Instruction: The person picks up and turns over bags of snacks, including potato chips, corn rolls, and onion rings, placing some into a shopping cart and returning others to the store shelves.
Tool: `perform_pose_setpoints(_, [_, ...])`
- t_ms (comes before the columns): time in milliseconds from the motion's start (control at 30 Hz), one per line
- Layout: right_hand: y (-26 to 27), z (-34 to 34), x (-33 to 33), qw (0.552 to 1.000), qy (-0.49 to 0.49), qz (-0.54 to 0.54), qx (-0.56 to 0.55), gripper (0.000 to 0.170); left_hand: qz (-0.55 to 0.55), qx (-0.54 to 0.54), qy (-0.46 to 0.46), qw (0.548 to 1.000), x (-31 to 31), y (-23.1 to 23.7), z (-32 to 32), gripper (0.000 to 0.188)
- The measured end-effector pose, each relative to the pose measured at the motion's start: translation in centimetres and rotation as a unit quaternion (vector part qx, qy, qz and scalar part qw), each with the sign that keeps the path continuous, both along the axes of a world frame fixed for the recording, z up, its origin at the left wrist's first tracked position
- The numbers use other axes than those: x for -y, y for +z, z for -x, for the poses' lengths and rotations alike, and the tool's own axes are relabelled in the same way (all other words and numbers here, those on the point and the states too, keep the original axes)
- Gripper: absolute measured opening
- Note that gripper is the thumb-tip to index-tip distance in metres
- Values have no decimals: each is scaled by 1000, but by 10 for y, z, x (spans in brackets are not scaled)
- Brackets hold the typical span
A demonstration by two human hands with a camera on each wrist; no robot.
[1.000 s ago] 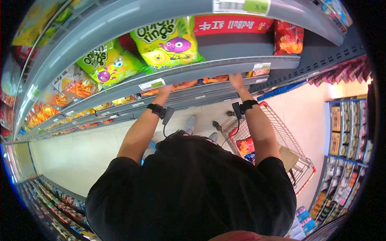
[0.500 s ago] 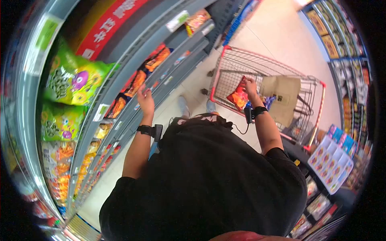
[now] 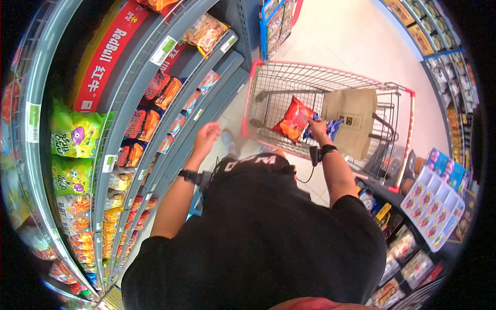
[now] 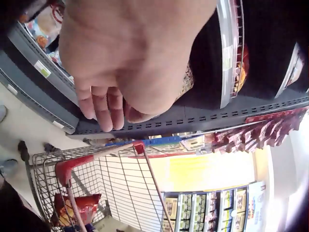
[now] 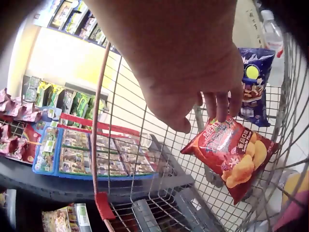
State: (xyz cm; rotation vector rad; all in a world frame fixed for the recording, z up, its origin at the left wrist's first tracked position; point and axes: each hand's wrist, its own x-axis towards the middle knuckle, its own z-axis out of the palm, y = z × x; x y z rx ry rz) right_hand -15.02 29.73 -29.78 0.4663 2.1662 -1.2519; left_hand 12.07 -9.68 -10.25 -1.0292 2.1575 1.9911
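Note:
Over the shopping cart (image 3: 330, 77), the right hand (image 3: 319, 128) hangs with its fingers extended down. In the right wrist view the fingers of the right hand (image 5: 193, 82) are beside the top edge of a red chip bag (image 5: 231, 154); whether they touch it I cannot tell. A dark blue snack bag (image 5: 256, 84) lies close by, next to the red chip bag (image 3: 296, 120) in the cart. Away from the shelf edge, the left hand (image 3: 206, 138) is in the air with loosely bent fingers and holds nothing; the left wrist view also shows the left hand (image 4: 125, 58) without any object.
Snack shelves (image 3: 129, 98) stand along the left, with green onion ring bags (image 3: 75, 134). A brown paper bag (image 3: 351, 121) lies in the cart, and a clear bottle (image 5: 273, 36) shows beyond it. A display with a white tray (image 3: 433, 206) stands at the right.
The view has swung from the shelf toward the cart. Both hands have left the shelf; the right is over the cart's bags, and the left has drawn back from the shelf.

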Motion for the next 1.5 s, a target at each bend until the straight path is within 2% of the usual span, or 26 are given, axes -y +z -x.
perform_pose_setpoints(67, [-58, 14, 2, 974, 101, -166, -118, 48, -11, 32, 21, 999, -17, -5, -9, 25])
perform_pose_setpoints(100, [-42, 13, 17, 966, 126, -179, -137, 61, -18, 51, 33, 998, -27, -9, -16, 25])
perform_pose_setpoints(167, [-29, 16, 38, 946, 256, -176, -91, 55, -31, 76, 64, 995, -45, -11, -34, 25])
perform_pose_setpoints(267, [-134, 23, 23, 866, 467, -141, -111, 30, -46, 106, 97, 989, -67, -11, -63, 25])
perform_pose_setpoints(300, [-140, 19, 23, 832, 512, -158, -143, 27, -47, 117, 107, 986, -73, -10, -73, 25])
perform_pose_setpoints(367, [-139, 8, 38, 856, 483, -158, -95, 26, -43, 124, 130, 983, -84, -5, -93, 24])
perform_pose_setpoints(400, [-123, 3, 51, 904, 403, -146, -12, 28, -32, 133, 142, 980, -88, -5, -104, 24])
perform_pose_setpoints(467, [-98, 1, 65, 955, 219, -132, 151, 33, -16, 146, 159, 976, -97, -8, -125, 24])
perform_pose_setpoints(500, [-163, 0, 51, 958, 192, -114, 182, 38, -35, 162, 177, 970, -101, -2, -130, 24])
perform_pose_setpoints(600, [-93, -6, 71, 963, 223, -96, 116, 37, -55, 164, 224, 959, -117, -10, -155, 24])
perform_pose_setpoints(667, [-96, -8, 76, 951, 255, -131, 115, 31, -67, 165, 245, 953, -127, -5, -164, 24])
perform_pose_setpoints(733, [-156, -2, 54, 948, 271, -137, 100, 28, -64, 159, 260, 950, -136, -3, -174, 24])
perform_pose_setpoints(767, [-159, 1, 55, 945, 275, -141, 105, 27, -59, 154, 264, 950, -141, -8, -184, 24])
perform_pose_setpoints(900, [-100, -6, 79, 946, 241, -163, 143, 23, -63, 117, 337, 932, -166, -12, -218, 23])
perform_pose_setpoints(967, [-75, -11, 84, 960, 222, -122, 120, 24, -69, 124, 344, 928, -176, -8, -233, 23])
perform_pose_setpoints(1067, [-142, 17, 43, 958, 233, -2, 167, 12, -74, 91, 374, 920, -191, -11, -255, 23])
perform_pose_setpoints(1167, [-80, 34, 70, 956, 268, -46, 110, 26, -48, 32, 382, 922, -209, -25, -278, 24])
perform_pose_setpoints(1267, [-15, 31, 90, 987, 160, 25, 1, 16, -48, -7, 397, 916, -218, -23, -296, 24])
perform_pose_setpoints(1367, [58, 19, 116, 961, 203, 176, -62, 12, -43, -70, 404, 911, -221, -30, -326, 24])
perform_pose_setpoints(1433, [123, -10, 140, 938, 283, 173, -103, 13, -33, -101, 406, 908, -225, -28, -343, 24])
perform_pose_setpoints(1500, [211, -74, 158, 902, 391, 133, -129, 16, -26, -106, 404, 908, -220, -9, -359, 25])
